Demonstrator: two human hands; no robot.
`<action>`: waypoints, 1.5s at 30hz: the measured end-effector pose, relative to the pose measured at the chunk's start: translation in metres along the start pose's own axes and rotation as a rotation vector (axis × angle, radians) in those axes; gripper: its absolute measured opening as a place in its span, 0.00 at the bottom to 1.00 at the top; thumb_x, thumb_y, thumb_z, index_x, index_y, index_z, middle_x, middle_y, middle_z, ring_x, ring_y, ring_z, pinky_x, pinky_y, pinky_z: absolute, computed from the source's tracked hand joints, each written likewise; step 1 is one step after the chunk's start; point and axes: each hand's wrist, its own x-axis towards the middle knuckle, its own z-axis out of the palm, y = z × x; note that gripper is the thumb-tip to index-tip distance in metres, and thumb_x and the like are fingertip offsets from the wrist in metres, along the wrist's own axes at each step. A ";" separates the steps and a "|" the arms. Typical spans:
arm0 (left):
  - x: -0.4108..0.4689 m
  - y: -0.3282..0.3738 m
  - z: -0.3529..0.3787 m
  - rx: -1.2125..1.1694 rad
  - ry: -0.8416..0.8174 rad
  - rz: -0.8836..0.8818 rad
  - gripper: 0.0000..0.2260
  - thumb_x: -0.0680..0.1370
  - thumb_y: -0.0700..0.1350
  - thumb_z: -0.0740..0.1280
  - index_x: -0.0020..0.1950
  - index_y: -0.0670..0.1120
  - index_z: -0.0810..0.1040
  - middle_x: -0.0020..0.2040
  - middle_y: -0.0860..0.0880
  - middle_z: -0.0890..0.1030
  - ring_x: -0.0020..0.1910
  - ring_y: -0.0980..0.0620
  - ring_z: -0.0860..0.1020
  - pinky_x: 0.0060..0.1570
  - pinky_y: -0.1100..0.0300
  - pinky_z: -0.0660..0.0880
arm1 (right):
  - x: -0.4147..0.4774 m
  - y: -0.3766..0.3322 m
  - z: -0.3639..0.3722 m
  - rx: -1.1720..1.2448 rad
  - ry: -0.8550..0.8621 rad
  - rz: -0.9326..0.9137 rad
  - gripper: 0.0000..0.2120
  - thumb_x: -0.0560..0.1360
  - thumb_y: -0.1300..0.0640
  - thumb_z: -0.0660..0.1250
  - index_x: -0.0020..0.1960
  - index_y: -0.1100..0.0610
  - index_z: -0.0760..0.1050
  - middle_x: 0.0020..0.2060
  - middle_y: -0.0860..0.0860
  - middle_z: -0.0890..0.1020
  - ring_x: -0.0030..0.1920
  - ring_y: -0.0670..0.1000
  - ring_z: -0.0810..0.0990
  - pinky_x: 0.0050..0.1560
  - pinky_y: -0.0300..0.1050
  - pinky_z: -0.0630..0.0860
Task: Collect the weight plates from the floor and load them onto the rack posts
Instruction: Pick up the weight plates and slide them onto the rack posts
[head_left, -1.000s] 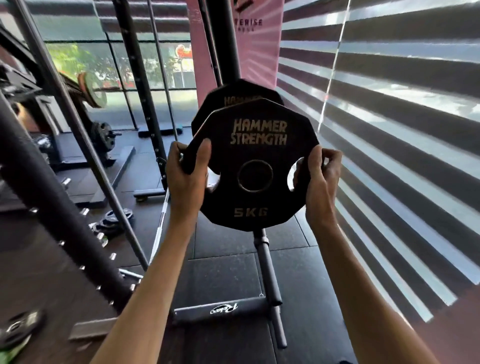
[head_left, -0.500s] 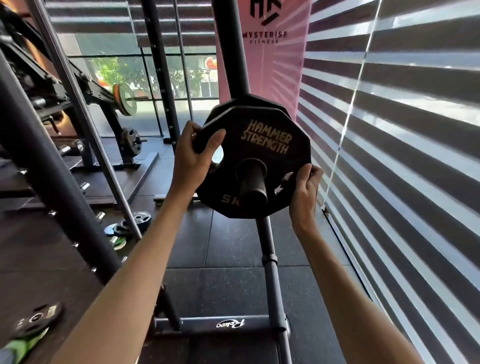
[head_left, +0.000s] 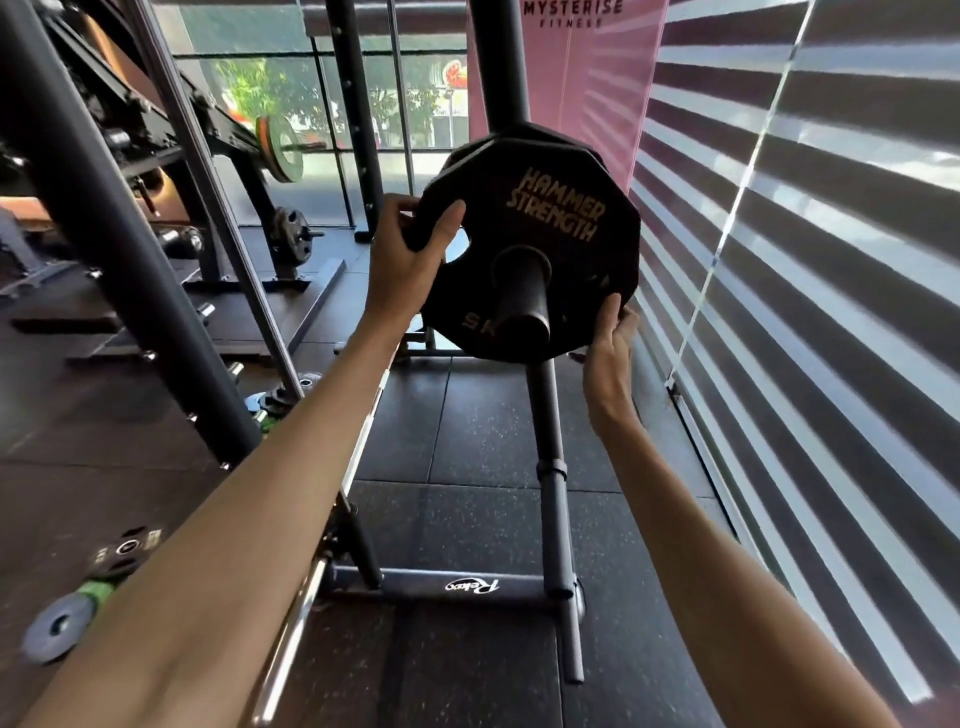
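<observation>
You hold a black many-sided weight plate (head_left: 530, 249) with gold HAMMER STRENGTH letters up in front of you. It is on the dark round rack post (head_left: 522, 299), which pokes out through the hole in the plate's middle. The gold letters run downhill to the right.

Your left hand (head_left: 408, 265) grips the plate's rim at ten o'clock. The thumb lies on the front and the fingers curl round the back edge. Your right hand (head_left: 610, 345) pinches the rim at four o'clock, with the thumb on the front and the fingers tucked behind.

A second black plate (head_left: 519, 136) sits on the same post just behind the first one. Only its top edge peeks out at twelve o'clock.

At six o'clock under the plate, a grey rack leg (head_left: 550, 467) runs down to a grey base bar (head_left: 415, 584) with a white logo. Both stand on the black rubber floor (head_left: 483, 426).

At eight o'clock in your view, small plates lie on the floor: a grey round disc (head_left: 54, 629), a green plate (head_left: 96, 592) and a small black plate (head_left: 127, 551). A few more small plates (head_left: 275, 400) lie at nine o'clock. A shiny metal bar (head_left: 291, 639) lies at seven o'clock, just beside your left arm.

A striped window blind (head_left: 805, 260) fills three o'clock, and a pink banner (head_left: 571, 78) hangs at twelve o'clock.
</observation>
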 end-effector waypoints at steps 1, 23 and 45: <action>-0.008 -0.007 -0.005 0.004 0.026 -0.023 0.15 0.76 0.58 0.69 0.50 0.49 0.71 0.41 0.53 0.79 0.40 0.59 0.79 0.45 0.64 0.75 | -0.008 0.012 0.002 0.008 -0.015 0.019 0.28 0.81 0.35 0.48 0.70 0.55 0.61 0.62 0.53 0.77 0.62 0.50 0.78 0.66 0.58 0.74; -0.279 -0.254 -0.423 0.452 0.369 -0.944 0.09 0.79 0.43 0.66 0.40 0.45 0.72 0.33 0.42 0.80 0.26 0.48 0.77 0.28 0.59 0.71 | -0.270 0.190 0.396 -0.420 -0.987 0.308 0.19 0.79 0.35 0.56 0.48 0.50 0.71 0.43 0.56 0.84 0.47 0.58 0.84 0.54 0.57 0.79; -0.329 -0.406 -0.732 0.560 0.074 -1.507 0.09 0.81 0.52 0.59 0.43 0.50 0.67 0.43 0.45 0.81 0.45 0.45 0.83 0.48 0.52 0.79 | -0.432 0.296 0.734 -0.966 -1.686 0.188 0.19 0.82 0.44 0.58 0.39 0.55 0.71 0.31 0.52 0.82 0.39 0.57 0.84 0.49 0.53 0.79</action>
